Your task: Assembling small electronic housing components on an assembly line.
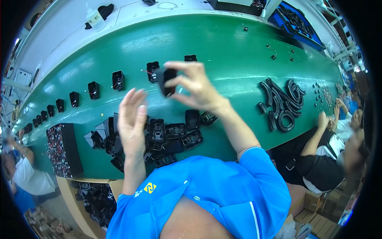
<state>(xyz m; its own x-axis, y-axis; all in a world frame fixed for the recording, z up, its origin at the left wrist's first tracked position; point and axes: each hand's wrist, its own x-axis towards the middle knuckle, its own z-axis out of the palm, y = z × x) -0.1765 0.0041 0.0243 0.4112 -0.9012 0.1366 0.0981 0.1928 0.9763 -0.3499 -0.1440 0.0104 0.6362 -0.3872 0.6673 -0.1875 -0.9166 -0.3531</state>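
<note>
My right hand (195,87) grips a black plastic housing (169,79) between thumb and fingers, raised over the green work surface. Its near details are blurred by motion. My left hand (132,119) is held up to the left of it, fingers stretched out and holding nothing. Under and between my hands lies a loose pile of black housings, among them an open one (157,130) and another (192,139) to its right. Just beyond the held piece stands an open housing (152,71) with a red wire sticking out. Another housing (190,58) stands farther right.
A row of housings (94,90) curves away left. A black box of small parts (65,151) sits at the left edge, above a carton of black parts (95,201). Coiled black strips (284,101) lie right. Co-workers sit at both ends; a white bottle (95,19) stands behind.
</note>
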